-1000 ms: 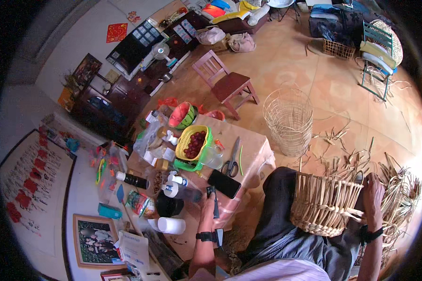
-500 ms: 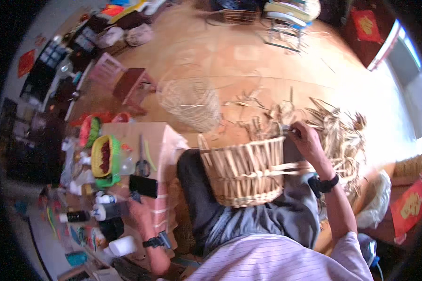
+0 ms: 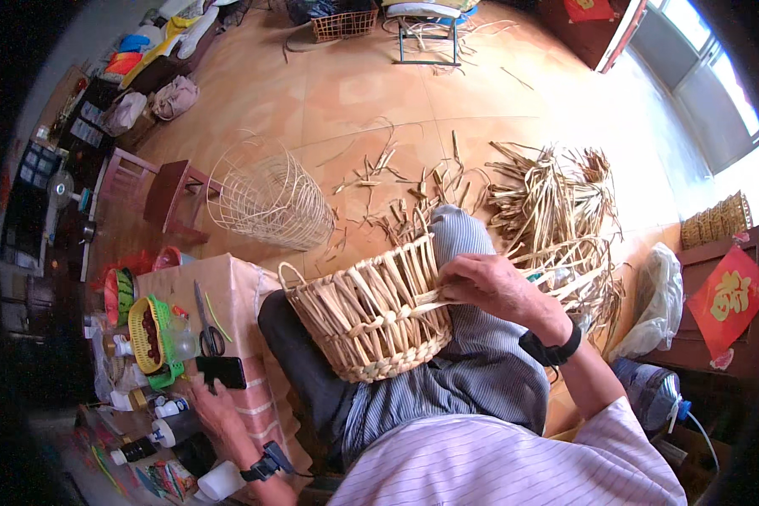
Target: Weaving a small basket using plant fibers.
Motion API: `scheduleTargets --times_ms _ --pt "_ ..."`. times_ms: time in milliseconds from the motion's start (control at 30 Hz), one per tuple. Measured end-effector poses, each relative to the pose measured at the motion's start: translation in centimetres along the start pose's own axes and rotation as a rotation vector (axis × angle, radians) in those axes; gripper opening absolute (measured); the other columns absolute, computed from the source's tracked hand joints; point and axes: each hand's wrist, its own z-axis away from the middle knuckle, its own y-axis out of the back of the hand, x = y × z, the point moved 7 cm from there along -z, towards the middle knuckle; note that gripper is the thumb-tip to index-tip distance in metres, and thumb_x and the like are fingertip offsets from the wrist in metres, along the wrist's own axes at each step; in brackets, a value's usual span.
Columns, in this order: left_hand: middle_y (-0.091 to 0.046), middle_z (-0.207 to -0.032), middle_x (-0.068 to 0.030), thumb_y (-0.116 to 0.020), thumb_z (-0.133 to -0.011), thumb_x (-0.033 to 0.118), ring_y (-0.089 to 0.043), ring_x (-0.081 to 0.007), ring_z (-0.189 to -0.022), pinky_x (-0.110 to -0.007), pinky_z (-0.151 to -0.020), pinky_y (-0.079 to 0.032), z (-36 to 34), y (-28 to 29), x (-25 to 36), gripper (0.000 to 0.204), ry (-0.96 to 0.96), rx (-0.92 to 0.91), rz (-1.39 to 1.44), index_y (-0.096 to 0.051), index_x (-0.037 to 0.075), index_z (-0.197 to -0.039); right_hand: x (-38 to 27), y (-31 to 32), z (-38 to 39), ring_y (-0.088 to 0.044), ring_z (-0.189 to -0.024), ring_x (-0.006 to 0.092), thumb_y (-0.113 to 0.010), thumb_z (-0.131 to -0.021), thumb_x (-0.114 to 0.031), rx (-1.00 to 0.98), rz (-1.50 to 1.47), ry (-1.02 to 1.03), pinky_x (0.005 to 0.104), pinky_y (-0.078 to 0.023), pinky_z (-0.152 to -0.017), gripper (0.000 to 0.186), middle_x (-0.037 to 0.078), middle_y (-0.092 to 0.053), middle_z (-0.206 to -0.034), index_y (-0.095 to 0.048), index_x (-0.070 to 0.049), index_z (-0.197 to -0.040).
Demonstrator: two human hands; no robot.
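A woven straw basket with two small loop handles rests tilted on my lap. A braided band runs around its middle, and a flat straw strand comes off its right side. My right hand is closed on that strand, its fingers pressed close to the basket wall. Away to the left, my left hand lies at the table edge beside a black phone, fingers stretched out and apart, with nothing seen in them. Black-handled scissors lie just beyond the phone.
On the floor ahead are an open wire-like frame basket and a heap of dried straw. The table at left carries a yellow basket and several bottles. A large water bottle stands at right.
My right hand has come down from the basket's rim to the strand at its side. My left hand has shifted toward the phone's near left corner. The view has also shifted.
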Motion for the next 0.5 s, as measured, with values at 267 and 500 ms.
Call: scheduleTargets --times_ms 267,500 --pt "-0.073 -0.125 -0.0167 -0.074 -0.093 0.010 -0.070 -0.0302 -0.115 -0.042 -0.101 -0.053 3.1 10.0 33.2 0.032 -0.539 -0.217 0.670 -0.069 0.001 -0.123 -1.5 -3.4 0.6 -0.071 -0.085 0.0418 -0.073 -0.098 -0.016 -0.023 -0.014 0.142 0.0466 -0.057 -0.072 0.019 0.017 -0.069 -0.095 -0.065 -0.003 -0.110" --pt "-0.077 -0.082 -0.0180 -0.089 -0.079 0.033 -0.075 -0.0319 -0.076 -0.044 -0.077 -0.058 1.7 4.4 42.6 0.038 -0.895 -0.780 0.341 -0.078 0.000 -0.096 -3.1 -3.6 2.7 -0.070 -0.083 0.0412 -0.074 -0.096 -0.017 0.098 0.028 0.078 0.0496 -0.057 -0.071 0.019 0.016 -0.068 -0.091 -0.066 -0.005 -0.110"
